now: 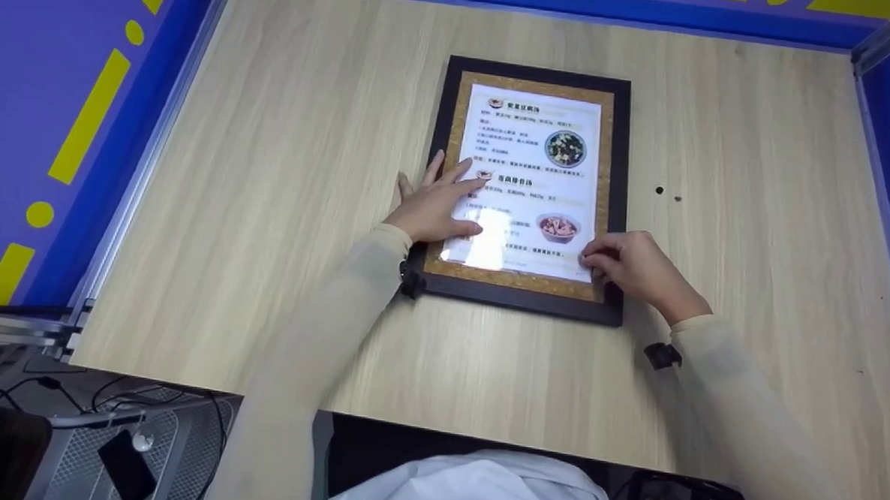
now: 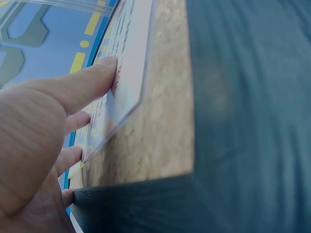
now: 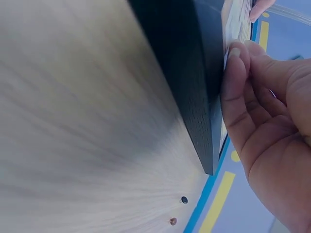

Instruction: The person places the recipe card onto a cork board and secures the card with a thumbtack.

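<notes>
A clear-covered recipe sheet point(image 1: 530, 190), printed with two soup pictures, lies on a dark-framed cork board point(image 1: 605, 152) on the table. My left hand point(image 1: 433, 210) spreads its fingers over the sheet's left side. In the left wrist view its thumb point(image 2: 104, 77) presses the sheet, whose near corner stands slightly off the cork. Near the sheet's lower right corner, the thumb and forefinger of my right hand point(image 1: 628, 265) are drawn together at the surface. Fingertips hide whatever is between them, also in the right wrist view, where the hand point(image 3: 272, 111) sits beside the frame's edge.
Right of the board lie a black tack-like piece point(image 1: 659, 190) and a smaller brownish one point(image 1: 678, 198). Blue panels with yellow marks point(image 1: 90, 114) border the wooden tabletop point(image 1: 308, 124). Cables and a mesh rack point(image 1: 91, 452) are below its front left edge.
</notes>
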A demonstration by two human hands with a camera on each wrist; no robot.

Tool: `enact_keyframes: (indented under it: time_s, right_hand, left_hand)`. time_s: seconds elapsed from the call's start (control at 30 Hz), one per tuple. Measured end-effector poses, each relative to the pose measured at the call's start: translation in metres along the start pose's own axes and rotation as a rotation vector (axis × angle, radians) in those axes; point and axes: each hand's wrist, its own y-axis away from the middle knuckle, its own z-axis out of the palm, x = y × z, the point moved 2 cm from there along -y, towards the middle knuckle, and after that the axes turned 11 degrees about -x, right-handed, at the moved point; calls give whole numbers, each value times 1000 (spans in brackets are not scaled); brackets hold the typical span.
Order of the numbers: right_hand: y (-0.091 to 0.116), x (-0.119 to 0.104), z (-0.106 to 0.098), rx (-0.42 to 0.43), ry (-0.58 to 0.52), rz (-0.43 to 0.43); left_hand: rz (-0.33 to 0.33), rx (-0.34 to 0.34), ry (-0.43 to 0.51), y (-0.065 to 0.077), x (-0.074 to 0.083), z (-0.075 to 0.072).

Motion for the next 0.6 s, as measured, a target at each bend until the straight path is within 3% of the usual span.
enact_keyframes:
  time_s: [0.37, 0.6]
  right_hand:
    - [3, 0, 1, 51, 1, -79]
    - [-1, 0, 4, 76, 81, -114]
  left_hand:
    - [3, 1, 5, -1, 1, -1]
    - [-8, -5, -1, -1, 0, 0]
